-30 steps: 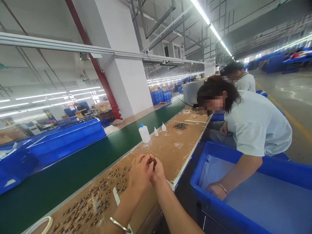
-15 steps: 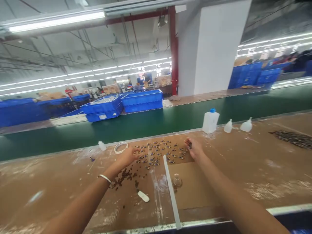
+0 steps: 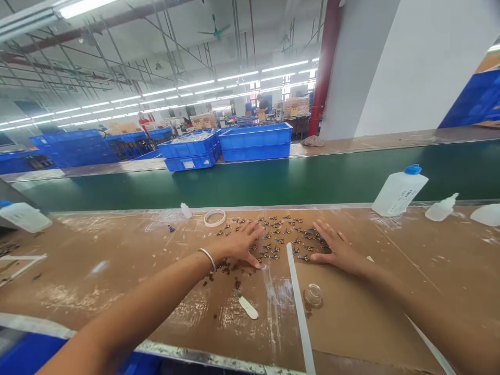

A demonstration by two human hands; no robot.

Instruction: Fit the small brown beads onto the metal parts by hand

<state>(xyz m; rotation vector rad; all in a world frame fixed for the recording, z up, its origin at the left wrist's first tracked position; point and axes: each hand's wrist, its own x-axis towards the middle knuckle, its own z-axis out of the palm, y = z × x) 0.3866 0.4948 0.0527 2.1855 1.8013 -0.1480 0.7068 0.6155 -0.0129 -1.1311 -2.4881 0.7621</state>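
Note:
Several small dark metal parts (image 3: 279, 234) with blue and gold bits lie spread on the brown cardboard worktop (image 3: 117, 271). My left hand (image 3: 241, 244), a bangle on its wrist, lies flat with fingers stretched out at the left edge of the spread. My right hand (image 3: 336, 249) lies flat and open on the right edge of it. Neither hand holds anything. A heap of dark brown pieces (image 3: 226, 271) sits just under my left wrist.
A white strip (image 3: 299, 307), a small clear cup (image 3: 313, 295) and a white spatula (image 3: 247, 307) lie near me. A tape ring (image 3: 214, 217), small dropper bottles (image 3: 441, 209) and a white jug with a blue cap (image 3: 398, 192) stand by the green conveyor belt (image 3: 250, 182). Blue crates (image 3: 255, 140) stand beyond.
The view has swung left from a co-worker to the worktop. My hands, first joined, parted; the right let go a small part, and both now lie flat beside the spread parts.

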